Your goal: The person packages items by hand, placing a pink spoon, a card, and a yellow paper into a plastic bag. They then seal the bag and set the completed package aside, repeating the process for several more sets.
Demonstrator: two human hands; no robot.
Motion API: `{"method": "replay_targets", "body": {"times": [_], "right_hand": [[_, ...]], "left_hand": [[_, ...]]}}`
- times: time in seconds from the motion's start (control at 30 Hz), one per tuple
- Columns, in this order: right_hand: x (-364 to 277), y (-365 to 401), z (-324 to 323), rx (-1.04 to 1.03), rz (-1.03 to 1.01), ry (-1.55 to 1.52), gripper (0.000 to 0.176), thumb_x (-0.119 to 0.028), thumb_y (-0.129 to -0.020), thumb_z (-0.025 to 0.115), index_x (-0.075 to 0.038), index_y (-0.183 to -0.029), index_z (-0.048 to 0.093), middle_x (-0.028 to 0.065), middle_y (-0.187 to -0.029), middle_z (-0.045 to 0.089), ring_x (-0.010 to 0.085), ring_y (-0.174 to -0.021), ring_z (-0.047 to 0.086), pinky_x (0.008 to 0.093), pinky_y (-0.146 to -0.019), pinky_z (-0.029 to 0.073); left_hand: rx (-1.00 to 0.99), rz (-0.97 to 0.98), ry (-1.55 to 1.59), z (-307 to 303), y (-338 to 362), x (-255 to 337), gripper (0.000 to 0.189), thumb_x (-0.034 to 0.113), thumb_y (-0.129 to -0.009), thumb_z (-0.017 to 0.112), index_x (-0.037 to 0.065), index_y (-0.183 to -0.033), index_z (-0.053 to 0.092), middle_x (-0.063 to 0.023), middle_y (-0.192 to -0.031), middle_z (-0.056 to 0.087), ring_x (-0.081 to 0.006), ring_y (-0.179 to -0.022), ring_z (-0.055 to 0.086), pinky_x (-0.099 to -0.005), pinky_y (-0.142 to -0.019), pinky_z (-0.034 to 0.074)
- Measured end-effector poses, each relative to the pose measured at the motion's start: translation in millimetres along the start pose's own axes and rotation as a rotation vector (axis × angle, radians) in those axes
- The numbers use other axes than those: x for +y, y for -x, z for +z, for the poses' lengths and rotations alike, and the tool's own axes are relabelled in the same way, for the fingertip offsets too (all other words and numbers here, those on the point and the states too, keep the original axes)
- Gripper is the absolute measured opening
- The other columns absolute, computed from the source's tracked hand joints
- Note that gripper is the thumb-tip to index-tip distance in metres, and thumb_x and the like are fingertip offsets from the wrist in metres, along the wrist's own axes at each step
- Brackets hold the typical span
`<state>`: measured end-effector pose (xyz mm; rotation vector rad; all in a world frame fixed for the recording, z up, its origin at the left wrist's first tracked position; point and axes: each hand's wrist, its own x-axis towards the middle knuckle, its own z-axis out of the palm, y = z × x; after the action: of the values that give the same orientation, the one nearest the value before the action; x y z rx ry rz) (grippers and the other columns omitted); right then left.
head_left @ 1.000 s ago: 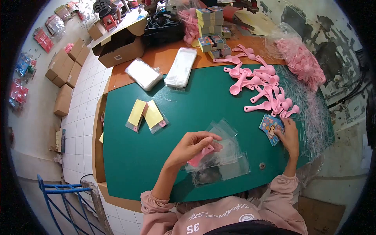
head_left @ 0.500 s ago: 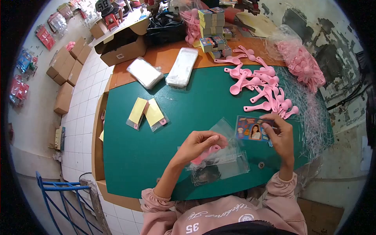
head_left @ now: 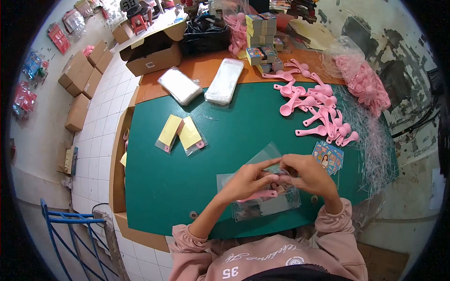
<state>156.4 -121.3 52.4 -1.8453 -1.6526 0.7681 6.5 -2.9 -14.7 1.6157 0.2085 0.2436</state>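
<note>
My left hand (head_left: pixel 247 181) and my right hand (head_left: pixel 309 174) meet over a loose pile of clear plastic bags (head_left: pixel 267 209) at the table's front. The left fingers are closed on the edge of a clear bag. A pink measuring spoon (head_left: pixel 259 195) shows under that hand, seemingly inside the bag. My right fingers curl around a printed card (head_left: pixel 278 188), mostly hidden by the hands, at the bag's mouth. Just right of them lies a stack of printed cards (head_left: pixel 326 158). Beyond it, pink spoons (head_left: pixel 323 105) form a heap.
Two filled packets (head_left: pixel 190 133) with yellow backs lie left on the green table (head_left: pixel 159 196). Behind are two stacks of clear bags (head_left: pixel 225 82), bundled cards (head_left: pixel 260 40), an open carton (head_left: pixel 154 58) and a bag of pink spoons (head_left: pixel 363 84). Shredded plastic (head_left: pixel 375 154) lines the right edge.
My right hand has moved left with the printed card to meet my left hand over the bag. The card stack at right is now uncovered. The view has shifted slightly.
</note>
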Motion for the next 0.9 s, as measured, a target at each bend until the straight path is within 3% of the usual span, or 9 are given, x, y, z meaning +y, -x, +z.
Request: {"method": "replay_targets", "body": {"times": [0.03, 0.17, 0.23, 0.4, 0.47, 0.73, 0.8, 0.83, 0.9], "right_hand": [[3, -2, 5, 0.042, -0.045, 0.012, 0.02, -0.014, -0.075, 0.064, -0.001, -0.088, 0.056, 0.0133, -0.075, 0.057, 0.0279, -0.066, 0.056, 0.0333, -0.06, 0.044], [18, -4, 15, -0.043, -0.094, -0.233, 0.02, -0.013, -0.07, 0.069, -0.001, -0.078, 0.056, 0.0094, -0.066, 0.054, 0.019, -0.058, 0.053, 0.0307, -0.056, 0.042], [27, -2, 14, 0.007, -0.012, -0.302, 0.018, -0.012, -0.07, 0.07, -0.001, -0.077, 0.058, 0.007, -0.067, 0.056, 0.0145, -0.059, 0.053, 0.0291, -0.056, 0.042], [23, 2, 8, 0.13, 0.277, -0.348, 0.014, -0.009, -0.07, 0.072, -0.002, -0.079, 0.063, 0.0007, -0.069, 0.059, 0.006, -0.064, 0.05, 0.0235, -0.057, 0.041], [16, 1, 12, 0.065, 0.289, -0.841, 0.015, -0.011, -0.071, 0.072, -0.001, -0.073, 0.06, -0.0012, -0.065, 0.055, 0.0051, -0.063, 0.047, 0.0221, -0.056, 0.039], [33, -2, 21, 0.057, 0.229, -0.462, 0.015, -0.009, -0.072, 0.069, 0.0, -0.073, 0.058, -0.0005, -0.064, 0.052, 0.0047, -0.066, 0.047, 0.0224, -0.061, 0.041], [30, -5, 27, 0.13, 0.222, -0.416, 0.014, -0.009, -0.071, 0.068, 0.001, -0.074, 0.059, 0.0004, -0.064, 0.053, 0.0053, -0.066, 0.049, 0.0227, -0.062, 0.042], [23, -6, 32, 0.242, 0.195, -0.386, 0.014, -0.009, -0.071, 0.068, 0.0, -0.077, 0.059, 0.0031, -0.066, 0.055, 0.0092, -0.067, 0.053, 0.0245, -0.063, 0.044], [12, -8, 40, 0.348, 0.17, -0.358, 0.015, -0.009, -0.071, 0.067, 0.0, -0.079, 0.059, 0.0058, -0.069, 0.057, 0.013, -0.068, 0.057, 0.0264, -0.065, 0.045]], "left_hand": [[-0.045, -0.017, -0.114, -2, 1, -4, 0.058, 0.022, -0.086, 0.056, 0.007, -0.135, 0.031, -0.0178, -0.081, 0.065, -0.0204, -0.067, 0.062, -0.031, -0.064, 0.047], [0.029, -0.15, -0.327, -3, 9, 9, 0.063, 0.023, -0.084, 0.058, 0.007, -0.136, 0.027, -0.0187, -0.081, 0.065, -0.0249, -0.068, 0.063, -0.0312, -0.065, 0.046], [-0.16, -0.16, -0.369, -15, 16, 10, 0.065, 0.022, -0.085, 0.059, 0.009, -0.138, 0.024, -0.0086, -0.087, 0.066, -0.0111, -0.075, 0.058, -0.0277, -0.065, 0.047], [-0.213, -0.143, -0.119, -50, 32, -4, 0.062, 0.015, -0.081, 0.062, 0.009, -0.135, 0.03, -0.007, -0.087, 0.063, -0.009, -0.078, 0.056, -0.0236, -0.064, 0.045], [-0.16, -0.17, -0.002, -53, 33, -1, 0.062, 0.01, -0.08, 0.062, 0.008, -0.134, 0.031, -0.0072, -0.088, 0.063, -0.008, -0.079, 0.056, -0.0215, -0.064, 0.045], [-0.137, -0.2, -0.082, -42, 35, 0, 0.066, 0.012, -0.078, 0.066, 0.008, -0.134, 0.03, -0.0125, -0.098, 0.061, -0.0126, -0.088, 0.059, -0.0257, -0.074, 0.049], [0.317, -0.028, -0.344, -25, 41, -3, 0.066, 0.017, -0.084, 0.06, 0.011, -0.137, 0.021, -0.0178, -0.109, 0.056, -0.0201, -0.094, 0.059, -0.032, -0.079, 0.05], [0.317, -0.034, -0.342, -17, 47, -9, 0.066, 0.017, -0.084, 0.06, 0.011, -0.137, 0.021, -0.0178, -0.109, 0.056, -0.0201, -0.094, 0.059, -0.032, -0.079, 0.05], [0.392, -0.176, 0.213, -2, 58, -23, 0.062, 0.023, -0.092, 0.045, 0.016, -0.139, 0.005, -0.0215, -0.117, 0.049, -0.0276, -0.1, 0.057, -0.0384, -0.083, 0.05]]}}
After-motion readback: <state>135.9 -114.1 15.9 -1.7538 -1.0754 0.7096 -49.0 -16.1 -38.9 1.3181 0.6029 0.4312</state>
